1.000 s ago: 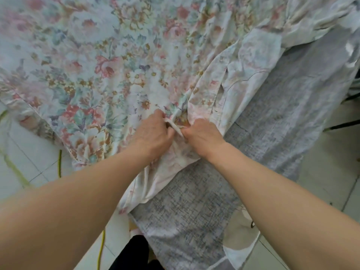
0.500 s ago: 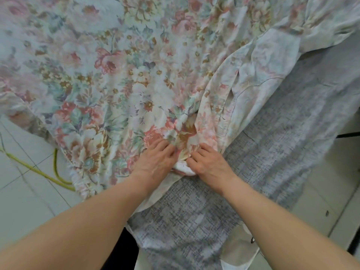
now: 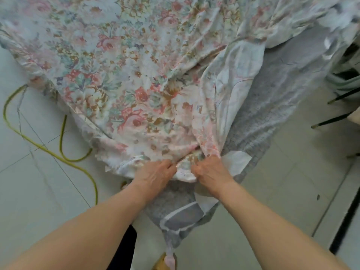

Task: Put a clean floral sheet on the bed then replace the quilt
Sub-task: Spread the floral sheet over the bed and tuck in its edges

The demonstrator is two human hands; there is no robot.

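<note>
Left hand (image 3: 155, 175) & right hand (image 3: 211, 172), fingers curled, both pinch the pastel floral cotton sheet (image 3: 126, 75) corner over grey woven bed cover (image 3: 272, 106). Sheet half-spread, unsmoothed; quilt step not begun.

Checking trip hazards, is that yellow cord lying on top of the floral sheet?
No, the yellow cord lies on the floor tiles left of the floral sheet.

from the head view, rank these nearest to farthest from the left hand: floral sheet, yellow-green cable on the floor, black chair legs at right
1. Floral cotton sheet: the left hand grips its near edge.
2. Yellow-green cable: lying on the tiled floor to the left.
3. Thin black chair legs: far right, beyond the right hand and the grey mattress.
</note>
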